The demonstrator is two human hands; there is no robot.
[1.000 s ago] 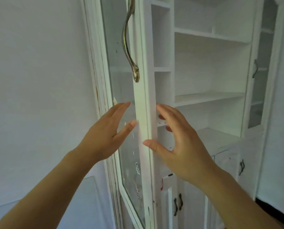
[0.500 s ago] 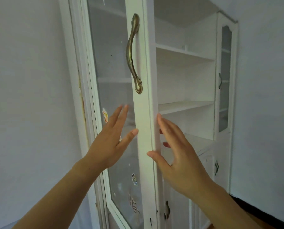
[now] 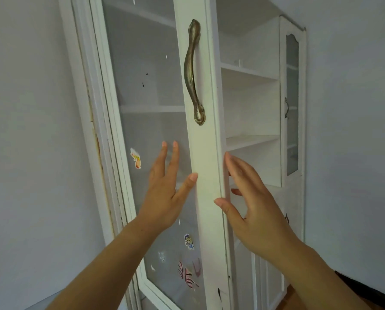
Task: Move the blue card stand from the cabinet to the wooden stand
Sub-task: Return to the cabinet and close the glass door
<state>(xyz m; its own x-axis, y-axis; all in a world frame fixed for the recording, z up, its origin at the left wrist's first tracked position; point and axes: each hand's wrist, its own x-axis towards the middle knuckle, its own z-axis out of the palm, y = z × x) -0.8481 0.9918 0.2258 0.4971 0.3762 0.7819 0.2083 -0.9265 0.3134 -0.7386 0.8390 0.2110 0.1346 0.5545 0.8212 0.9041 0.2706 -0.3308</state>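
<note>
A white cabinet (image 3: 252, 72) stands against the wall, and its glass door (image 3: 206, 153) swings out toward me with a brass handle (image 3: 193, 72) on the stile. My left hand (image 3: 164, 191) lies flat on the glass, fingers spread, thumb touching the stile's left edge. My right hand (image 3: 252, 202) is open at the stile's right edge, with its fingers reaching behind it. The shelves I can see hold nothing. No blue card stand or wooden stand is in view.
Stickers (image 3: 188, 241) dot the lower glass pane. A second narrow glass door (image 3: 292, 104) with a small dark handle stands shut at the cabinet's right end. Lower cabinet doors (image 3: 269, 276) sit below. White walls flank the cabinet on both sides.
The view has swung up and to the right, so the door's handle sits lower in frame. Both hands stay at the door's free edge, the left one flatter on the glass.
</note>
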